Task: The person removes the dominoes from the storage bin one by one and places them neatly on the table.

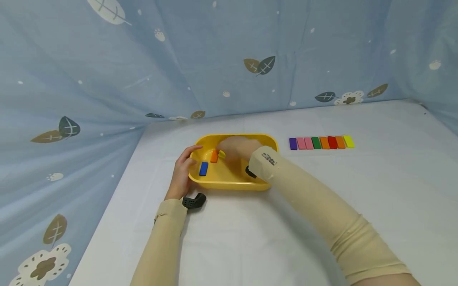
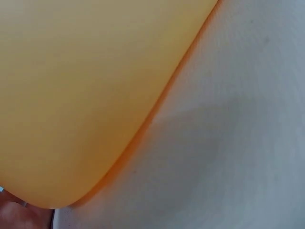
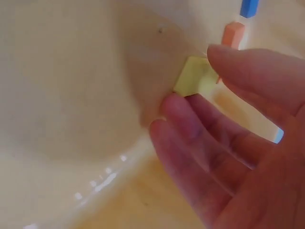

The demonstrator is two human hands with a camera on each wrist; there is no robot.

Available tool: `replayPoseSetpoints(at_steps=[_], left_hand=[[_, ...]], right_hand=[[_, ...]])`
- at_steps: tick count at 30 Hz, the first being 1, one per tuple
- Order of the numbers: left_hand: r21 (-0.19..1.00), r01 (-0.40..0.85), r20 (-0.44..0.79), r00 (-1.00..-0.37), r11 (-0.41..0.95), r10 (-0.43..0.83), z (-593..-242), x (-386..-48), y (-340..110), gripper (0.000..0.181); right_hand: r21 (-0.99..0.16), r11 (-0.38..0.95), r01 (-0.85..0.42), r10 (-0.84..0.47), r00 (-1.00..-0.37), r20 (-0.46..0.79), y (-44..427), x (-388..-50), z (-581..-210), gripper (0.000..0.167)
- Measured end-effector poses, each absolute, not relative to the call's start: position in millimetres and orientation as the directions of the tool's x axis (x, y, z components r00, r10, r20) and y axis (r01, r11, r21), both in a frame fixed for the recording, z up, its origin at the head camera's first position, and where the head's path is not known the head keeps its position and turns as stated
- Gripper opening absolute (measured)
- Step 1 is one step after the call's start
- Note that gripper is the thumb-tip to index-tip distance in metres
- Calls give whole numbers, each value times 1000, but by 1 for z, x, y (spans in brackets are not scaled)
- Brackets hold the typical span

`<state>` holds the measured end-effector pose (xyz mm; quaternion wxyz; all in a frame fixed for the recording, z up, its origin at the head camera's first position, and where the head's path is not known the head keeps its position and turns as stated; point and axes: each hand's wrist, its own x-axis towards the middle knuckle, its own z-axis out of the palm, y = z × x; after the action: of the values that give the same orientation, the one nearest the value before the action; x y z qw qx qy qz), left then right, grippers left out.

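A yellow plastic tray (image 1: 232, 185) stands on the white cloth. My left hand (image 1: 181, 171) grips its left end, with the thumb over the rim. My right hand (image 1: 232, 147) reaches inside the tray. Between its thumb and fingertips it pinches a yellow block (image 3: 193, 76), tilted up from the tray's floor. Close to that block lies an orange block (image 1: 214, 156), and a blue block (image 1: 203, 169) lies nearer the tray's left front. The right forearm and hand hide part of the tray's right side. In the left wrist view, mostly the tray's outer wall (image 2: 95, 95) shows.
Right of the tray, a side-by-side row of several colored blocks runs from a purple block (image 1: 293, 143) to a yellow-green block (image 1: 348, 142). The white cloth (image 1: 229, 238) covers the table. A blue patterned curtain (image 1: 214, 59) hangs behind and on the left.
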<state>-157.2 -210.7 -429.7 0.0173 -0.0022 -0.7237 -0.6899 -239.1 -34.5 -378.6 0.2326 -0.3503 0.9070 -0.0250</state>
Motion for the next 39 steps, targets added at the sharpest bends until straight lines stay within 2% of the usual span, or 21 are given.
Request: replayPoseSetpoints(at_steps=[5, 11, 20, 24, 32, 39], left_hand=[[998, 18, 19, -1000, 63, -15, -429, -158, -208, 47], [996, 29, 30, -999, 80, -18, -427, -157, -207, 47], [995, 31, 33, -999, 91, -16, -427, -157, -206, 47], [996, 32, 34, -999, 89, -22, -429, -158, -207, 47], [998, 27, 29, -999, 53, -23, -444, -166, -215, 45], [998, 17, 19, -999, 62, -37, -445, -167, -218, 46]], right_hand=[[-218, 748, -626, -654, -644, -395, -32, -240, -383, 29], [-230, 746, -625, -656, -629, -418, -30, -240, -385, 31], [-226, 765, -603, -633, -640, -436, -28, -239, -384, 10], [-234, 766, -599, -632, -636, -443, -28, -238, -383, 8], [-260, 667, -698, -739, -580, -342, -25, -238, -370, 13], [-442, 595, -671, -794, -577, -194, -5, -232, -351, 14]])
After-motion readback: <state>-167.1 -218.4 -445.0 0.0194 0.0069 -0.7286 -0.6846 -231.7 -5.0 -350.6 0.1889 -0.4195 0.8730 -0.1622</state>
